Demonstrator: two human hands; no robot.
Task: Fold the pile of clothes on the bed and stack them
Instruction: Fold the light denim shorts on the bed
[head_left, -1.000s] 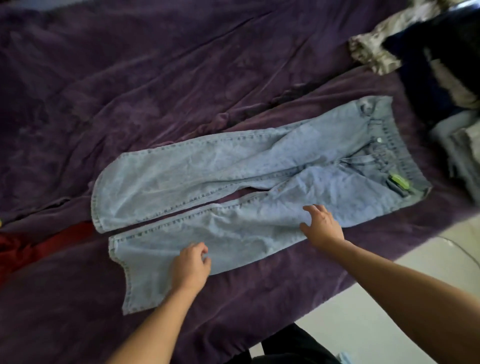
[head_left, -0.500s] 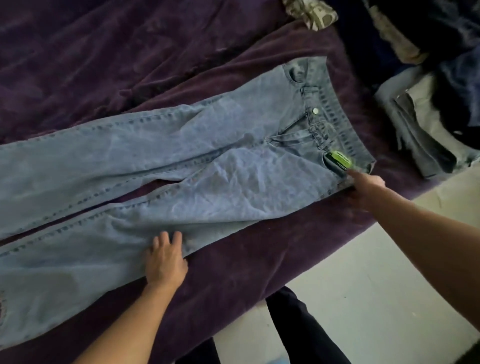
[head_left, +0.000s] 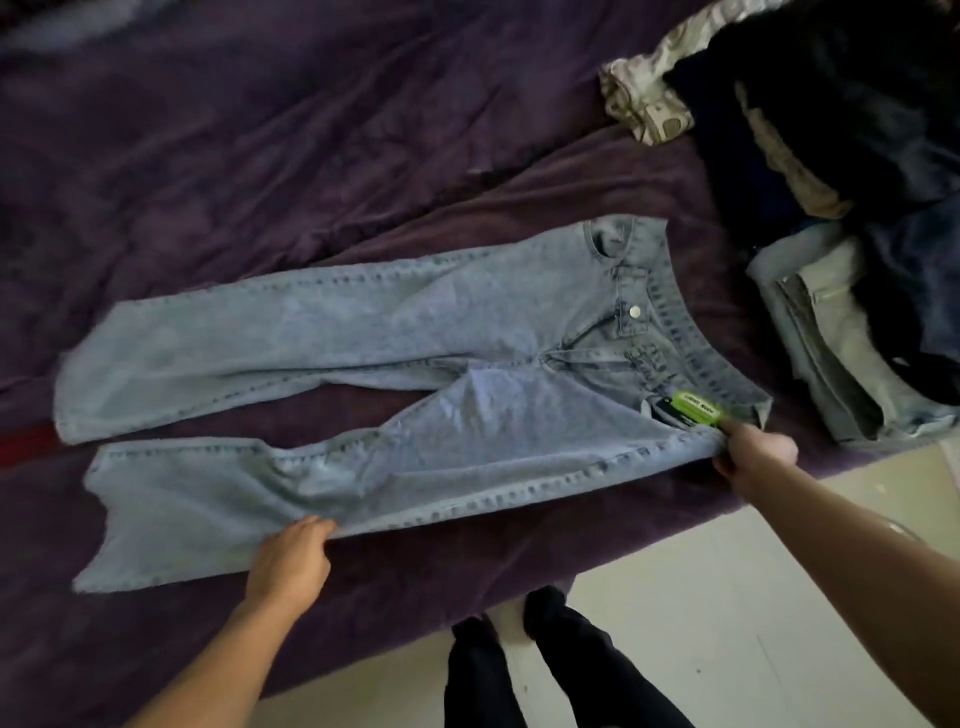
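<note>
Change: your left hand (head_left: 291, 561), flat before, now pinches the jeans (head_left: 363, 332) by the seam.
Pose: your right hand (head_left: 756, 454) grips the waist corner, mid-right.

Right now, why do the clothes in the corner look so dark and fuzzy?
In the head view, the pile of clothes sits in dim light, so its dark garments blend together; the jeans in the middle are brighter, their stitching clear; the purple blanket at top left looks smeared.
</note>
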